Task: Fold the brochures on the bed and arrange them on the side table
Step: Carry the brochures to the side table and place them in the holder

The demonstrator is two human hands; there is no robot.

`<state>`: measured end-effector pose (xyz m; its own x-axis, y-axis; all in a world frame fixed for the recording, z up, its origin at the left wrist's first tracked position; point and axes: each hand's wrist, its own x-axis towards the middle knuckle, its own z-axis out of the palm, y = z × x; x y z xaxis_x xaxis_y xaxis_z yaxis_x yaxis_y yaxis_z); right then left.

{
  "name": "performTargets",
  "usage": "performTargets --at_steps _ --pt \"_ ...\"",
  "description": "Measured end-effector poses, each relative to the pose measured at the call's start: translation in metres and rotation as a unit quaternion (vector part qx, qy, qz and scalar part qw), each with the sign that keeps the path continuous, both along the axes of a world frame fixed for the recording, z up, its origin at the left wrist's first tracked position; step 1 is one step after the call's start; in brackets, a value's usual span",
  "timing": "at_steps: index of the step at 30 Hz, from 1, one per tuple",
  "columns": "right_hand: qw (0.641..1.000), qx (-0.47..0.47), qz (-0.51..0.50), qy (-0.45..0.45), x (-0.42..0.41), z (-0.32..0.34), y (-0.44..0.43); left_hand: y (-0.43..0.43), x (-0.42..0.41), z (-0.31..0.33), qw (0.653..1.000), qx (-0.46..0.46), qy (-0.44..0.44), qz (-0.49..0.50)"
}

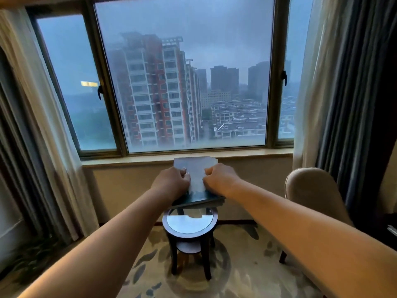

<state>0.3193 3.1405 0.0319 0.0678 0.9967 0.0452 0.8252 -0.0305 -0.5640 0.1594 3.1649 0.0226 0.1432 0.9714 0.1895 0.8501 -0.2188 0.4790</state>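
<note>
We grip the stack of brochures (196,171) with both hands: the left hand (171,182) is curled round its left edge, the right hand (221,179) round its right edge. The stack is over the round table (190,234), pale top sheet up; contact with the glass top cannot be determined. An armchair (311,190) stands right of the table.

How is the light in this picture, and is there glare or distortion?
Head view: dim bluish daylight enters through the window, leaving the curtains shadowed; the glass top of the side table mirrors the sky; the wide lens bows the window frame at the edges; the left hand and right hand gripping the brochures look soft.
</note>
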Motion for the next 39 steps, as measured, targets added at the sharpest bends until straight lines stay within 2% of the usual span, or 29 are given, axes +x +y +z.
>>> performTargets --at_steps 5,10,17,23,31,39 --pt "1.000 -0.010 0.017 0.012 0.009 -0.007 0.109 0.108 0.007 -0.007 1.000 -0.005 0.016 0.020" --pt "0.999 -0.016 0.029 -0.004 0.008 -0.019 0.216 0.209 0.006 -0.028 0.999 -0.022 -0.012 0.026" --pt "0.998 -0.045 0.004 0.042 0.006 -0.044 0.368 0.363 -0.006 -0.057 1.000 -0.015 0.008 0.001" --pt "0.996 -0.073 -0.029 0.042 0.007 -0.077 0.487 0.485 -0.005 -0.083 0.999 -0.033 0.027 -0.030" --pt "0.982 -0.119 -0.057 0.134 0.023 -0.146 0.632 0.632 0.007 -0.150 0.994 -0.085 0.047 -0.043" --pt "0.993 -0.103 -0.017 0.056 0.041 -0.229 0.780 0.758 0.019 -0.225 0.992 -0.121 0.046 -0.010"
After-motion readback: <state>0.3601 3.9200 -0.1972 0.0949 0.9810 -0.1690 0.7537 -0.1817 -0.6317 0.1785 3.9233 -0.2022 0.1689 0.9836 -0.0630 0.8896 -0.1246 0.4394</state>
